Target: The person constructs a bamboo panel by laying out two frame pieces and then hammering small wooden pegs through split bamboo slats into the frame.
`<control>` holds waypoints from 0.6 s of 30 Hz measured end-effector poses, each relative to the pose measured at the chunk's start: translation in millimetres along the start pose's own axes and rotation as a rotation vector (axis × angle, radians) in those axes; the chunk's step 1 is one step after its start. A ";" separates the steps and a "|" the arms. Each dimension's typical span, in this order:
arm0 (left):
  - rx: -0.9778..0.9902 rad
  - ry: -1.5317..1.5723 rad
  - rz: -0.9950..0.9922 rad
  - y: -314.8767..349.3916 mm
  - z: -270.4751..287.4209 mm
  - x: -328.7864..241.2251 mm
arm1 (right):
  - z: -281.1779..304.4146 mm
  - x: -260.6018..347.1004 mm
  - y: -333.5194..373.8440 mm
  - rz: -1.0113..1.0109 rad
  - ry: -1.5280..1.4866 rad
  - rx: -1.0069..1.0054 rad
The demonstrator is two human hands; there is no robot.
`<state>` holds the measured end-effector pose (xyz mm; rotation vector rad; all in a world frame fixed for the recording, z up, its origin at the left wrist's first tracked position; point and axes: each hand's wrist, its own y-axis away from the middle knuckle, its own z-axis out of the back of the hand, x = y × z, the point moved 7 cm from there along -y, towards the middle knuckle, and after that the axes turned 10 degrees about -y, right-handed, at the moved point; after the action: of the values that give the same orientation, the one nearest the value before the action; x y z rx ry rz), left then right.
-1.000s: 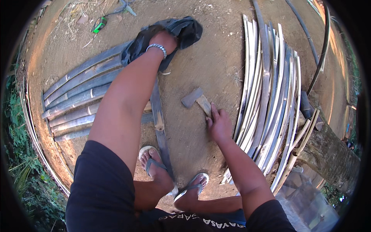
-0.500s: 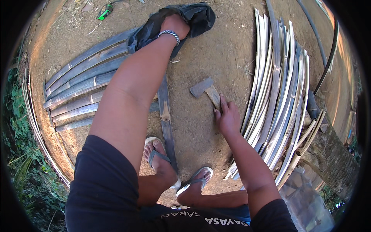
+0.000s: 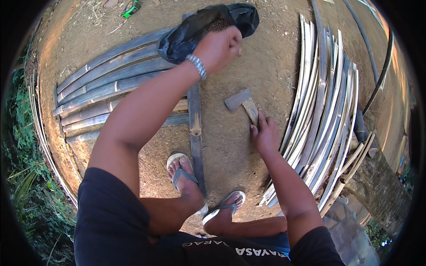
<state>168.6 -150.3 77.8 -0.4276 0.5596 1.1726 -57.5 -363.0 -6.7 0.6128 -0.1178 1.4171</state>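
My left hand (image 3: 219,49) is just outside a black plastic bag (image 3: 175,46), fingers curled together; whatever is in them is hidden. Inside the bag's mouth lies a heap of small brown pieces (image 3: 218,25), too small to make out. My right hand (image 3: 267,138) grips the wooden handle of a hatchet (image 3: 238,99), its flat metal head pointing away to the left, low over the dirt. Under the bag and my left arm lies a row of dark bamboo slats (image 3: 106,91), their right ends at a long bamboo crosspiece (image 3: 195,142).
Split bamboo strips (image 3: 319,119) lie in a long pile on the right, beside a thick log (image 3: 379,188). Clear plastic sheeting (image 3: 348,230) is at the lower right. A green tape measure (image 3: 131,9) rests at the far left. My sandalled feet flank the crosspiece's near end.
My left hand has come out of the black bag toward me and to the right, uncovering the brown pieces. My right hand still holds the hatchet in nearly the same place.
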 end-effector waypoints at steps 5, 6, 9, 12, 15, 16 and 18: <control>0.022 0.128 -0.117 100.6 22.8 -0.4 | -8.1 -1.8 -2.5 0.021 0.072 0.064; 0.044 0.121 -0.051 118.2 22.5 13.0 | -8.2 -1.7 -2.3 0.045 0.092 0.058; 0.126 0.059 0.125 169.0 31.2 50.5 | -12.9 2.3 -3.2 0.057 0.140 0.099; 0.201 -0.021 0.173 211.6 41.5 69.7 | -13.7 5.7 -1.8 0.039 0.090 0.117; 0.183 -0.007 0.158 242.2 38.0 77.5 | -14.5 12.8 10.1 0.072 -0.004 -0.004; 0.183 0.022 0.194 249.3 32.5 81.6 | -16.2 12.6 10.6 0.046 -0.098 -0.003; 0.157 0.089 0.278 258.1 21.9 86.8 | -16.0 18.7 15.2 -0.013 -0.274 0.010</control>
<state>-46.2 13.0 35.0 -0.2735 0.8021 1.3672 -73.0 -338.6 -7.2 0.8131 -0.3237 1.3161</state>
